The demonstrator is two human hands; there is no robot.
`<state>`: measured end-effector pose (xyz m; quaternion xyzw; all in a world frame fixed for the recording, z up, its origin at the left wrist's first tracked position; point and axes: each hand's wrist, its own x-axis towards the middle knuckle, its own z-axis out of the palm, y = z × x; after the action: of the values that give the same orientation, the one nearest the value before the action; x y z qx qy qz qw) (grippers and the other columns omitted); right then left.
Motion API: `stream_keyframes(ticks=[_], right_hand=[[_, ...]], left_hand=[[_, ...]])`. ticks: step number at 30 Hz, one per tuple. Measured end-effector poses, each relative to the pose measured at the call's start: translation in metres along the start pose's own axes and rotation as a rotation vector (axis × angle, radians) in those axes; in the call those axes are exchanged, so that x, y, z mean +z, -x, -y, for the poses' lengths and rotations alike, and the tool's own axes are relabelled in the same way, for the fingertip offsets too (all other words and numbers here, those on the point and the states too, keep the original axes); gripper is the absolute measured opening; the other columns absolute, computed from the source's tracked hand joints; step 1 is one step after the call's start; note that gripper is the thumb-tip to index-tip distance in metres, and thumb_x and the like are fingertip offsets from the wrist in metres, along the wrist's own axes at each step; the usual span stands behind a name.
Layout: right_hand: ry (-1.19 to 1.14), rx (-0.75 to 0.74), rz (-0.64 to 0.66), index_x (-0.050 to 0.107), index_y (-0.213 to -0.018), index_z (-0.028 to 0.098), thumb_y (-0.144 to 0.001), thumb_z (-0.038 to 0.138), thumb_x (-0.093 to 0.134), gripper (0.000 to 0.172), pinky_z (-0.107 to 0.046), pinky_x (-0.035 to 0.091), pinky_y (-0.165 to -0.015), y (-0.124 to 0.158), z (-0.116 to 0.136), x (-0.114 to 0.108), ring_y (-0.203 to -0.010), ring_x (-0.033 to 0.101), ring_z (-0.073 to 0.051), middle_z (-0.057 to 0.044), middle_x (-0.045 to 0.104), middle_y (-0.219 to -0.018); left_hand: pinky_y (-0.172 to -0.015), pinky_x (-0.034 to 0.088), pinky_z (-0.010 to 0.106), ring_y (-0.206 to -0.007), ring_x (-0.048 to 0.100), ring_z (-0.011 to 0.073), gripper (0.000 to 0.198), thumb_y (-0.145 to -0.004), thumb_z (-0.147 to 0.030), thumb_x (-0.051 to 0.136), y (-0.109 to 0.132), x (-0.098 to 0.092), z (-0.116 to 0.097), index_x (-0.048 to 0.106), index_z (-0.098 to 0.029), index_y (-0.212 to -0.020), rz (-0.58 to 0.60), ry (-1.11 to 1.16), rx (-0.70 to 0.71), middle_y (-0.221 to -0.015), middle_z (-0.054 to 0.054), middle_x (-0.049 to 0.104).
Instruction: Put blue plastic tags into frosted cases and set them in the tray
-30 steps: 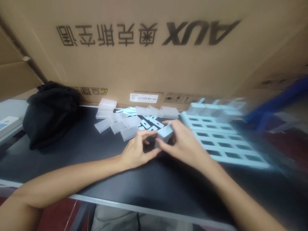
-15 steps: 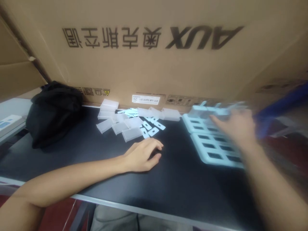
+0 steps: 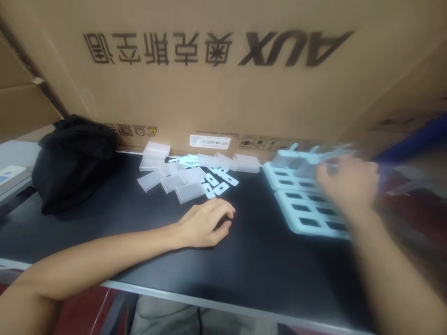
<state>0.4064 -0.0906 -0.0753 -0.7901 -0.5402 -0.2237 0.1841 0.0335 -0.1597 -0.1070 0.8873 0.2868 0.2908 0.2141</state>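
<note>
My left hand [image 3: 206,223] rests on the black tabletop with its fingers loosely curled and the thumb apart, holding nothing. Just beyond it lie several translucent plastic boxes [image 3: 190,191] and small light-blue plates [image 3: 221,188] with rectangular holes. At the right, my right hand [image 3: 351,184] is over the far part of a light-blue rack [image 3: 286,211] with rectangular openings. Motion smears its curled fingers, and whether they grip anything is unclear. A pale, see-through shape [image 3: 344,151] blurs beside them. Translucent pieces [image 3: 307,163] stand along the rack's far row.
A large cardboard box [image 3: 216,97] with upside-down print walls off the table's back. On the left sits a black cloth bundle [image 3: 75,165], with a white box [image 3: 14,179] beyond it. The table's pale front edge [image 3: 174,300] runs near my lap. Something blue [image 3: 412,139] slants at the right.
My right hand has shifted slightly to the right over the rack, its thumb now closer to the fingers. My left hand stays in place. The view has moved a little.
</note>
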Motion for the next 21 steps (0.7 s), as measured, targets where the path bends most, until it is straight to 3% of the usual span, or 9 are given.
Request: stream_keyframes(ticks=[9, 21], right_hand=[[0.031, -0.138, 0.111, 0.071, -0.133, 0.02, -0.101, 0.043, 0.034, 0.055, -0.044, 0.045, -0.08, 0.002, -0.0095, -0.0038, -0.1, 0.059, -0.036, -0.025, 0.067, -0.115], [0.151, -0.21, 0.169, 0.067, -0.138, 0.017, -0.101, 0.036, 0.032, 0.055, -0.041, 0.044, -0.08, 0.0009, -0.0067, -0.0034, -0.1, 0.061, -0.036, -0.026, 0.066, -0.114]], left_hand=[[-0.089, 0.058, 0.033, -0.113, 0.067, 0.0209, 0.004, -0.098, -0.022, 0.054, 0.0002, -0.0011, -0.0009, 0.057, -0.023, -0.1, 0.036, -0.036, 0.003, -0.118, 0.006, 0.071], [-0.084, 0.059, 0.034, -0.107, 0.065, 0.0227, 0.005, -0.098, -0.022, 0.052, -0.0008, 0.001, -0.0006, 0.056, -0.022, -0.1, 0.098, -0.202, 0.014, -0.113, 0.006, 0.07]])
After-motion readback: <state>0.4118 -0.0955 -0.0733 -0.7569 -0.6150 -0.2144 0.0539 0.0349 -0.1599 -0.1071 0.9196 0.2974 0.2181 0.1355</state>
